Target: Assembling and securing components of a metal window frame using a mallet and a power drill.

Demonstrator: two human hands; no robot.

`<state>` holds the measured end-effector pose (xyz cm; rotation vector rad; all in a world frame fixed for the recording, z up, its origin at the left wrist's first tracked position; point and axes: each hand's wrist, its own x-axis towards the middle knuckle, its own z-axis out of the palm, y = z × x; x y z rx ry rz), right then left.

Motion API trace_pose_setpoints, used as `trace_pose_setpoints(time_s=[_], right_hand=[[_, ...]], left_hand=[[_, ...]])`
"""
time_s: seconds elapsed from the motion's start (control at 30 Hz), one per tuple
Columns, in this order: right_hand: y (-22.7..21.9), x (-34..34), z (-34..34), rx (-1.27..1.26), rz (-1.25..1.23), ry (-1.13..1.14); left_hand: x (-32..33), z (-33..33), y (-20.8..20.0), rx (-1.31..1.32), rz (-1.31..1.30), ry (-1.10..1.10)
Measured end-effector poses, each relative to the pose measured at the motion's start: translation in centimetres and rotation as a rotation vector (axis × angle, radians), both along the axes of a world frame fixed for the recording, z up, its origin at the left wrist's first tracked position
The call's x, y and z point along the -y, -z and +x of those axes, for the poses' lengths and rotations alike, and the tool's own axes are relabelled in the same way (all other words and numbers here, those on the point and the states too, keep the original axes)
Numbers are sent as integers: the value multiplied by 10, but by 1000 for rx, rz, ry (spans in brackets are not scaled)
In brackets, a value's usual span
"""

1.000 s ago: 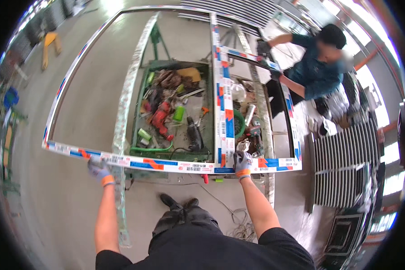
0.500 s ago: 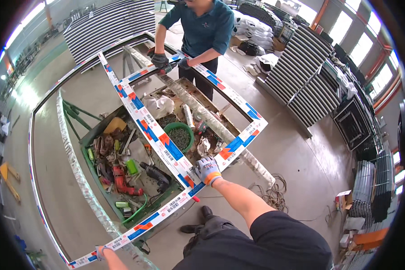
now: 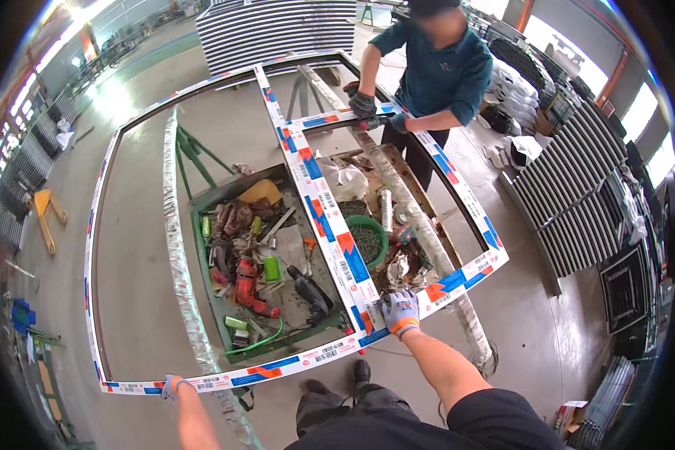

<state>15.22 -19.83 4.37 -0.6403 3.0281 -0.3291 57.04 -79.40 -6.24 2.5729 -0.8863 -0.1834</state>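
Head view: a large rectangular frame (image 3: 321,210), wrapped in printed film, lies across a left beam (image 3: 181,262) and a right beam (image 3: 412,210), which appear to hold it flat and clear of the floor. With the frame's centre as the dial, a worker's left hand (image 3: 174,387), gloved, curls over the near rail (image 3: 277,369) at 7 o'clock, close to the corner; the gloved right hand (image 3: 401,309) clasps the same rail at 5 o'clock, just beside the middle bar (image 3: 346,259). Such a wide spread likely steadies the near side. At 1 o'clock a co-worker (image 3: 446,75) leans over the frame, gloved hands (image 3: 363,105) around a power tool (image 3: 371,124) by the short crossbar (image 3: 324,120); the exact grip cannot be told. Beneath, a green-edged tray (image 3: 204,262) carries a red drill (image 3: 246,285) and a black drill (image 3: 310,291), presumably for easy reach. Towards 4 o'clock, a green bowl (image 3: 381,251) keeps small fasteners (image 3: 365,244) together.
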Motion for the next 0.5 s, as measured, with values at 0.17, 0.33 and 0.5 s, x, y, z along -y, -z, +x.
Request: trace_pose_setpoints(time_s=[0.17,0.33,0.5], right_hand=[[-10,-3,0,34,35,25],[-12,-13,-8,6,84,37],[10,33,-11,-23,66,9]], left_hand=[[-9,-15,-1,-36,-29,-17],[-2,-1,40,-114,-25,-23],[25,62,55,76,-181,-144]])
